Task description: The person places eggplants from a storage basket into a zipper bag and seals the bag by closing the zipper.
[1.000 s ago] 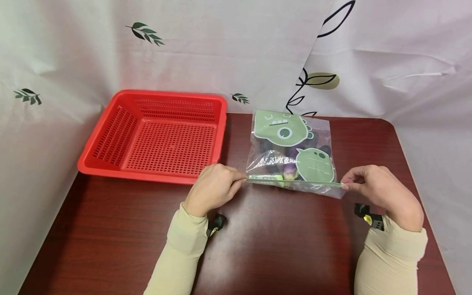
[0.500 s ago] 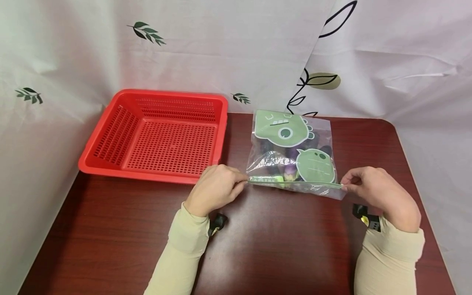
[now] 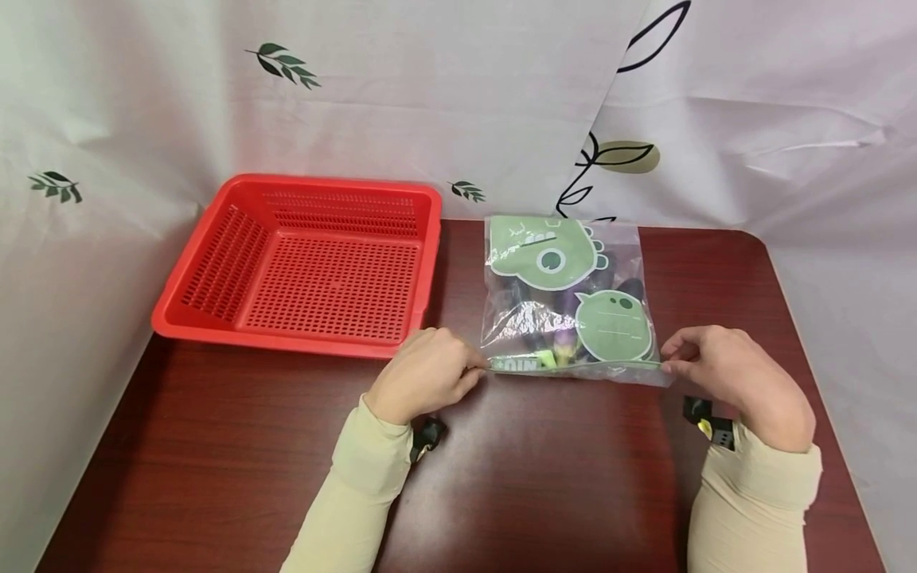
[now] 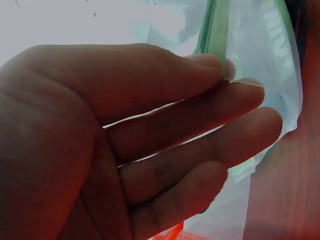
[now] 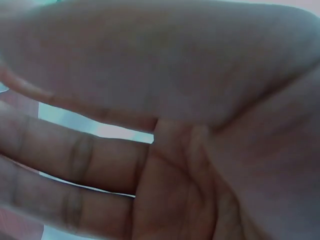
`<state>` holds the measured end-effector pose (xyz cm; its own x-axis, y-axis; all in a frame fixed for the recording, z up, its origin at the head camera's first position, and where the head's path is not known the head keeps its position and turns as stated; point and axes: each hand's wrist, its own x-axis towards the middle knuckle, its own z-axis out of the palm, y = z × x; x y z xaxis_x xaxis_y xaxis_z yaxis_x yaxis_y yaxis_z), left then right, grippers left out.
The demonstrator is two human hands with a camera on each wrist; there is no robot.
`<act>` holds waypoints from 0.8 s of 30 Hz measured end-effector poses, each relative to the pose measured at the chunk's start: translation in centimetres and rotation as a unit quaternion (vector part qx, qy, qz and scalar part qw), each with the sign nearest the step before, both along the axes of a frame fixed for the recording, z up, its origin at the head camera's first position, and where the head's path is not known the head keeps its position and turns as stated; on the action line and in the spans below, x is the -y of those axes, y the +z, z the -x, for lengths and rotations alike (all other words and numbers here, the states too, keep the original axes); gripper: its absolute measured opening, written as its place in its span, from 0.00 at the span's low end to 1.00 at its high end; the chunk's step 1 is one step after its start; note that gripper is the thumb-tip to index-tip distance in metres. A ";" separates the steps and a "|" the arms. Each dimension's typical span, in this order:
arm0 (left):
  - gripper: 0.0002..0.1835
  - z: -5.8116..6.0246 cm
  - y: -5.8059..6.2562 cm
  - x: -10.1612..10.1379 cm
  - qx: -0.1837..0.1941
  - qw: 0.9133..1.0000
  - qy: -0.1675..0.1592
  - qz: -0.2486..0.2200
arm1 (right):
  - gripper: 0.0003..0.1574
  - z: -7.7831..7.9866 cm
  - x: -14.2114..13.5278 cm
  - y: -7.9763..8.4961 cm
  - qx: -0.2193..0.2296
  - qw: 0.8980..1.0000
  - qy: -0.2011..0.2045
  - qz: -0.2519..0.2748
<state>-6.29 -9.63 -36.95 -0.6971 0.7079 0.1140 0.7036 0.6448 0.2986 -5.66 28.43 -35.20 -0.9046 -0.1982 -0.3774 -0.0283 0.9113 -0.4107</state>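
A clear zip bag with green cartoon prints lies toward the back of the table, its green zip strip along the near edge. Dark and purple items show through the plastic; their kind is hard to make out. My left hand pinches the left end of the strip between thumb and forefinger, and the left wrist view shows the green strip in that pinch. At the strip's right end, my right hand pinches the bag's corner. In the right wrist view the palm hides the fingertips and the bag.
A red perforated plastic basket stands left of the bag, close to my left hand, with nothing in it. Behind the dark red wooden table hangs a white curtain with leaf prints, which also runs down both sides.
The bag's near edge has come slightly toward me, and the strip now bends a little. My left hand has moved slightly right and nearer. Both hands keep their pinch on the bag.
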 end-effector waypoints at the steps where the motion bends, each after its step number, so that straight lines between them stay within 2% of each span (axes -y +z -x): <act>1: 0.14 0.0 0.0 0.0 0.002 1.000 0.000 0.003 | 0.14 0.0 0.0 0.1 0.004 1.000 -0.003 0.001; 7: 0.14 -0.2 -0.1 -0.2 0.033 0.999 0.016 0.021 | 0.34 -0.3 0.3 0.7 0.024 0.999 -0.033 -0.003; 10: 0.12 -0.2 -0.2 -0.4 0.052 0.998 0.017 0.026 | 0.38 -0.3 0.6 0.7 0.015 0.999 -0.032 -0.010; 14: 0.08 -0.2 -0.2 -0.6 0.083 0.996 0.012 0.036 | 0.38 -0.1 1.3 0.6 -0.008 0.999 -0.024 -0.021; 19: 0.07 -0.4 0.0 -0.7 0.117 0.991 0.010 0.057 | 0.40 -0.1 2.6 0.4 -0.057 0.998 -0.007 -0.029; 24: 0.16 -0.6 0.3 -0.7 0.138 0.988 0.015 0.065 | 0.39 -0.4 4.0 0.5 -0.147 0.989 -0.027 0.015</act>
